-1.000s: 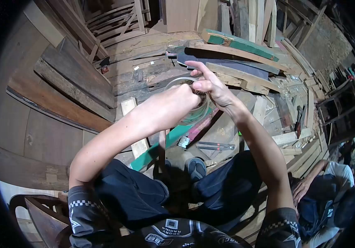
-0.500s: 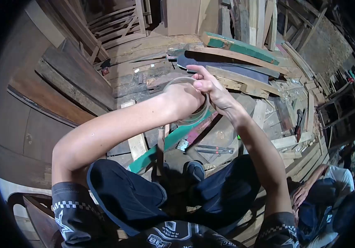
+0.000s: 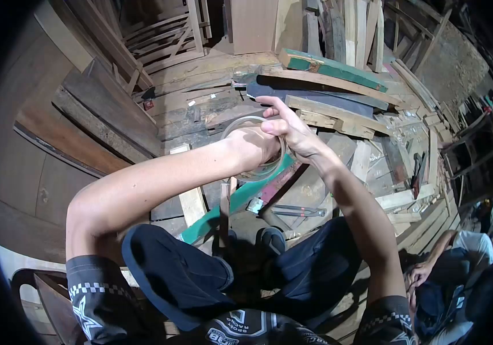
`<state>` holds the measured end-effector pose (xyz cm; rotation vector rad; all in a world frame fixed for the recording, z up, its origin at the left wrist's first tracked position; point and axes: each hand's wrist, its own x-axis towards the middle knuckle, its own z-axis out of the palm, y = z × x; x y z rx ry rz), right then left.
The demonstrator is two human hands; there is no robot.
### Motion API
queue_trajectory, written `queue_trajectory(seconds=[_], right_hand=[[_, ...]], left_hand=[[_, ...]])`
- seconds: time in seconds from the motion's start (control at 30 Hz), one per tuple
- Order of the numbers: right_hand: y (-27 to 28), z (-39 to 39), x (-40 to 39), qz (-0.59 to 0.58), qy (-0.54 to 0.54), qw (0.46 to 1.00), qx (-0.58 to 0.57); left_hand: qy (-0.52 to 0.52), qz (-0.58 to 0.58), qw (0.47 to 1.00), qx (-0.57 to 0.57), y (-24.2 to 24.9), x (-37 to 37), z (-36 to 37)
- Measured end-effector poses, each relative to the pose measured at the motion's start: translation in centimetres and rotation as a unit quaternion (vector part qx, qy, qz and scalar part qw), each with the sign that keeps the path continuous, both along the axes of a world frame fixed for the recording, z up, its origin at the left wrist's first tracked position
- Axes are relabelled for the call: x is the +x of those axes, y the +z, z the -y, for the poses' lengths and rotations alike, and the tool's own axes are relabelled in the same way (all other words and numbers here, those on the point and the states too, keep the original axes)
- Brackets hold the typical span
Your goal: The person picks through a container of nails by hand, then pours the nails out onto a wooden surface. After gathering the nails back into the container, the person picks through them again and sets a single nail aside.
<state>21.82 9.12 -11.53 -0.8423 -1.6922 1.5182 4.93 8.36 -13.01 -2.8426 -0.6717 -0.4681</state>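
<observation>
A pale, thin-stranded coil [image 3: 239, 121] rings my left hand [image 3: 256, 145], its loops passing over the back of the hand and below it. The fingers of that hand bend down and are hidden behind the wrist and the loops. My right hand [image 3: 293, 131] grips the coil's upper right side between thumb and fingers, with the index finger stretched out past it. Beneath both hands a green-painted plank [image 3: 246, 194] lies slanting across the floor. A long-handled metal tool [image 3: 298, 211] rests near my feet.
Stacked boards, including a green beam [image 3: 332, 69], lie ahead. Wooden panels [image 3: 57, 144] lean at the left. Among the scraps at the right is a dark tool with red on it [image 3: 416, 172]. A seated person [image 3: 459, 259] is at the lower right.
Both hands and the coil have shifted slightly left. The coil's upper loop sits lower and shows wider around my left hand. My right hand keeps its grip.
</observation>
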Motion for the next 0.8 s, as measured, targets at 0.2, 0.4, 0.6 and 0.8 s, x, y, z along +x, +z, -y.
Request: queue_trajectory(seconds=[0.2, 0.4, 0.6, 0.8], right_hand=[[-0.8, -0.5, 0.0, 0.032, -0.009, 0.999, 0.024], [-0.8, 0.0, -0.3, 0.033, -0.015, 0.999, 0.008], [-1.9, -0.7, -0.2, 0.076, -0.013, 0.995, 0.068], [-1.8, -0.6, -0.1, 0.078, -0.015, 0.995, 0.061]], left_hand=[[-0.027, 0.004, 1.0, -0.003, -4.1, -0.2, -2.8], [0.082, -0.237, 0.714, 0.654, -9.8, -1.1, -4.8], [0.035, -0.261, 0.904, 0.335, -3.8, -0.1, -0.4], [-0.003, -0.491, 0.594, 0.637, -1.3, 1.2, 0.7]])
